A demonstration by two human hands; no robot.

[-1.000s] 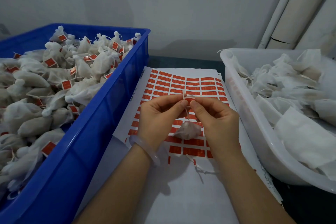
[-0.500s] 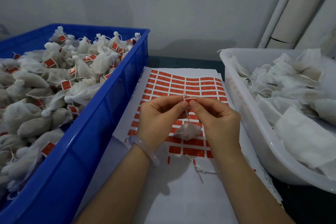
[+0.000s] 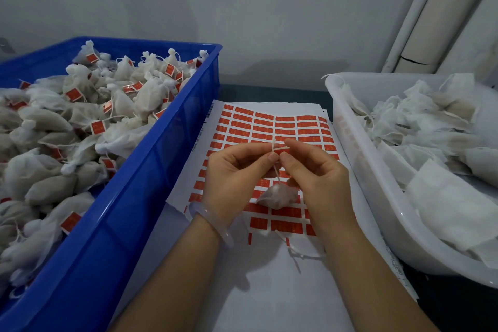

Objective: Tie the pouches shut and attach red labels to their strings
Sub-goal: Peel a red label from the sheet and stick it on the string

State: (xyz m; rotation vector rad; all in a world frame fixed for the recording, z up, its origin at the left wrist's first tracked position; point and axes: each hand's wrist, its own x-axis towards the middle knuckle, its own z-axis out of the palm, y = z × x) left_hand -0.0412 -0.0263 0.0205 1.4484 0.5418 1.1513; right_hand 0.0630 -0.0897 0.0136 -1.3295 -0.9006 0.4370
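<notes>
One tied pouch point(image 3: 279, 194), hung by its string point(image 3: 276, 171) over the sheet of red labels point(image 3: 269, 124), string pinched by both left hand point(image 3: 231, 178) and right hand point(image 3: 315, 178), between blue crate point(image 3: 161, 170) and white tub point(image 3: 372, 183).

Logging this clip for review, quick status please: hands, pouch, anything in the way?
Left hand and right hand both pinch string. Pouch hangs below, over label sheet. Nothing in the way; blue crate left, white tub right.
</notes>
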